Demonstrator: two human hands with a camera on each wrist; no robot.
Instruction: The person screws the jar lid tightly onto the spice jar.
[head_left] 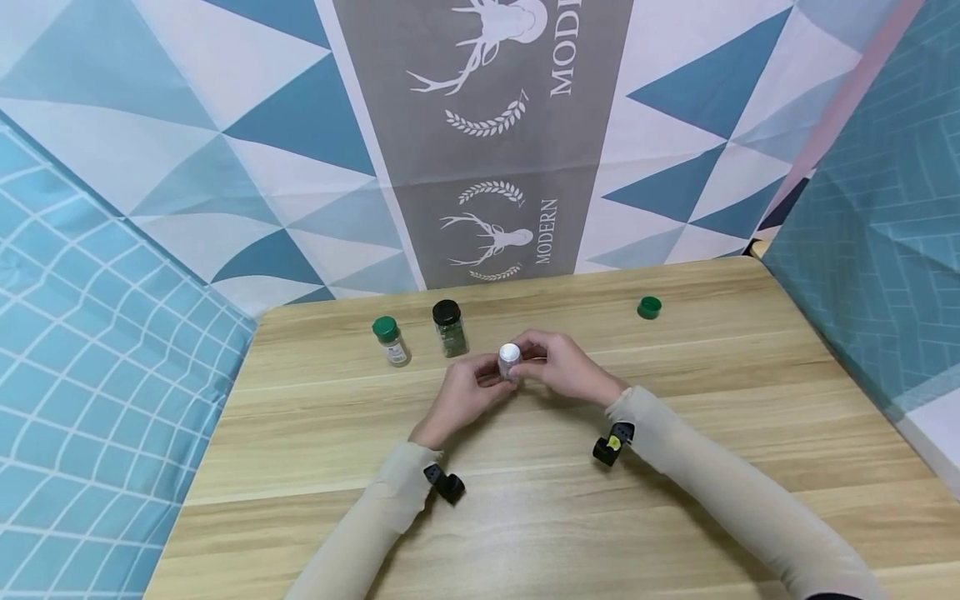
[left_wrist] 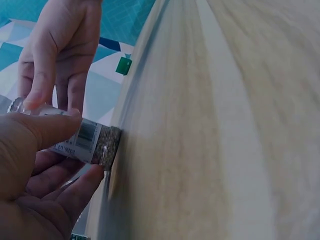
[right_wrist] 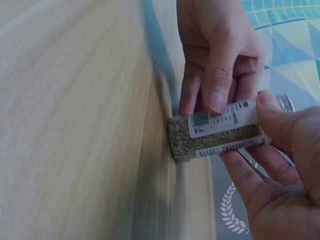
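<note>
A small clear spice jar [head_left: 509, 360] with a white top face and no green cap stands between both hands near the middle of the table. The left hand [head_left: 463, 393] grips its left side, and the right hand [head_left: 564, 367] holds it from the right near the top. Brown grainy contents and a white barcode label show on the spice jar [right_wrist: 220, 127] in the right wrist view. Its base is at or just above the wood; I cannot tell which. A green cap [head_left: 649, 307] lies apart toward the back right.
Left of the hands stand a green-capped spice jar [head_left: 392, 342] and a black-capped jar [head_left: 450, 328] with green contents. The wooden table [head_left: 315, 450] meets a patterned cloth [head_left: 300, 167] at its back edge. Each sleeve carries a black wrist camera [head_left: 446, 484].
</note>
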